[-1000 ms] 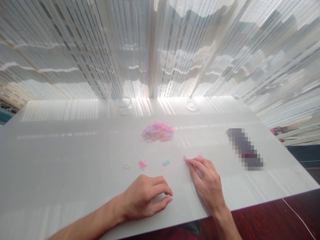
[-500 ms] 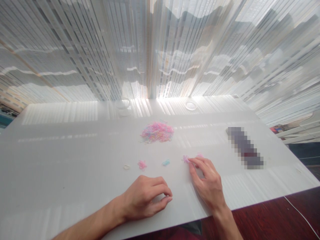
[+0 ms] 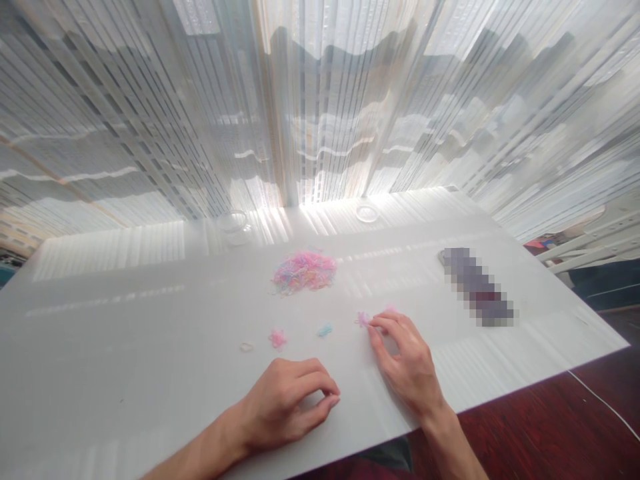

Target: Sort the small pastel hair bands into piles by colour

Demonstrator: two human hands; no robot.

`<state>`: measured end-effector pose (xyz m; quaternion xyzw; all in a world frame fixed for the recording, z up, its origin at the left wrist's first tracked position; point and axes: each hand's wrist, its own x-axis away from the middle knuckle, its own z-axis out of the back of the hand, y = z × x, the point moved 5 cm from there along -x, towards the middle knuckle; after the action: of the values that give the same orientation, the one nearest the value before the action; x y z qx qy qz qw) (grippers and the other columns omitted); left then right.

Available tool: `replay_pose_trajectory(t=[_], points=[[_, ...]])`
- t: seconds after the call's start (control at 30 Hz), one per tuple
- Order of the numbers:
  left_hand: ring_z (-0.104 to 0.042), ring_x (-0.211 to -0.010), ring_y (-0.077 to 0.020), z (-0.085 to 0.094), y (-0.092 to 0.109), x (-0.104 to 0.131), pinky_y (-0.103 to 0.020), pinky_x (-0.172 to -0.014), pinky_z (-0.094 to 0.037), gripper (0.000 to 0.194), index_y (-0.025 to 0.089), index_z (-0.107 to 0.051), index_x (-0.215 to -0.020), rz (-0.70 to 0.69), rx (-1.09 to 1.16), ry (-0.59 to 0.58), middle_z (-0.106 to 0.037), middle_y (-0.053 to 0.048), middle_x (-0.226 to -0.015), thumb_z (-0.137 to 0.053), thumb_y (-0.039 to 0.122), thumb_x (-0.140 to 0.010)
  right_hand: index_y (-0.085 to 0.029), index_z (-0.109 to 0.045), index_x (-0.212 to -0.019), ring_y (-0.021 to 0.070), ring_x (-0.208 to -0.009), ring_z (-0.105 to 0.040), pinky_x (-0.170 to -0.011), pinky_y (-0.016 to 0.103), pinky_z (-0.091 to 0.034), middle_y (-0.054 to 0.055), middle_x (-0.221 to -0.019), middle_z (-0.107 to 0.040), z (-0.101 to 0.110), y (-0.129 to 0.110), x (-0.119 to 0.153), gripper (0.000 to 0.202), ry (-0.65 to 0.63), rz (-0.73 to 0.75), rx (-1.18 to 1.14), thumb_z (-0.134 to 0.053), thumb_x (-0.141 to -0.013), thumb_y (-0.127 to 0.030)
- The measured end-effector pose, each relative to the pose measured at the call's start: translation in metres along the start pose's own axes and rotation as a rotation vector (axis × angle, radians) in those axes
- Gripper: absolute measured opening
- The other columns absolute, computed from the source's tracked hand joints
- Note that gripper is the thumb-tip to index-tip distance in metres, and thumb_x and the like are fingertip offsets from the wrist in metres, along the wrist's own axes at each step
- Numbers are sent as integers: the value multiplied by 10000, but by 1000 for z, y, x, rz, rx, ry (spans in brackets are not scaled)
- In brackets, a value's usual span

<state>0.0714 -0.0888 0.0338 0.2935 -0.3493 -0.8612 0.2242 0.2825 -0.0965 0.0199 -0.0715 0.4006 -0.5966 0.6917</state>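
right hand (image 3: 407, 355) had thumb and index tips at the edge of a small lilac cluster of thin bands (image 3: 361, 319) on the smooth white table (image 3: 150, 347); gripping or only touching, couldn't tell. left hand (image 3: 287, 401) sat curled nearer the front, thumb and index tips closed together. light-blue band bundle (image 3: 325, 330) and pink band cluster (image 3: 277, 339) lay leftward, multicoloured band pile (image 3: 305, 272) farther back.

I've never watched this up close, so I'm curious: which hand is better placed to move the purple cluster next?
Probably the right hand: it reaches to the purple cluster. The left hand sits farther off, on the near side of the blue bundle.
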Motion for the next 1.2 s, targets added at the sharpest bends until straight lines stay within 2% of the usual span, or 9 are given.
replay_pose_trajectory(t=[0.17,0.3,0.43,0.53,0.63,0.83,1.07,1.2], points=[[-620,-601,-92,21,5,-10,-181,-562,-470,114,184,-667,-952,-23,-65,71,-717,-22,-789,-612,88,-929,-229,-638,-1010,212,-991,-684,-1003,425,-549,47,-971,-693,2,0,-1,74,27,-7,-41,-574,-994,-197],[-552,-581,-75,52,4,-19,-179,-532,-427,110,187,-669,-976,-5,-181,95,-708,-10,-813,-603,101,-957,-228,-634,-998,191,-919,-681,-1035,429,-527,30,-937,-692,4,-2,-1,85,40,14,-77,-568,-992,-175],[-557,-606,-78,90,-15,-36,-203,-596,-460,111,206,-668,-1045,180,-340,101,-717,-10,-935,-569,224,-999,-228,-633,-1006,179,-890,-668,-912,367,-563,24,-929,-695,6,-2,2,85,47,30,-99,-578,-990,-165],[-586,-634,-105,108,-36,-53,-245,-631,-485,234,251,-657,-1165,381,-510,16,-708,-4,-1028,-565,368,-984,-223,-634,-1027,169,-876,-659,-799,316,-557,26,-935,-697,6,-2,5,96,46,55,-121,-591,-984,-148],[-633,-712,-151,115,-53,-69,-284,-658,-506,361,274,-620,-1277,496,-612,-97,-696,-12,-1065,-534,446,-971,-220,-635,-1044,162,-844,-649,-750,298,-541,25,-920,-688,6,-4,6,118,39,79,-145,-592,-982,-129],[-663,-794,-175,121,-73,-85,-302,-696,-502,412,260,-602,-1323,628,-726,-246,-680,-33,-1163,-484,311,-931,-217,-620,-1045,153,-785,-627,-724,291,-515,14,-867,-661,7,-6,5,139,10,93,-182,-579,-983,-100],[-653,-771,-168,120,-83,-84,-290,-669,-471,345,270,-683,-1201,644,-719,-252,-707,-13,-1152,-488,366,-934,-210,-628,-1050,142,-746,-612,-713,280,-502,10,-844,-649,6,-6,5,134,-26,95,-193,-582,-985,-103],[-643,-762,-172,121,-87,-85,-283,-653,-437,298,282,-732,-1078,627,-700,-217,-736,10,-1027,-482,368,-941,-211,-633,-1051,138,-739,-612,-711,273,-500,7,-843,-651,6,-7,5,134,-35,89,-195,-579,-986,-106]])
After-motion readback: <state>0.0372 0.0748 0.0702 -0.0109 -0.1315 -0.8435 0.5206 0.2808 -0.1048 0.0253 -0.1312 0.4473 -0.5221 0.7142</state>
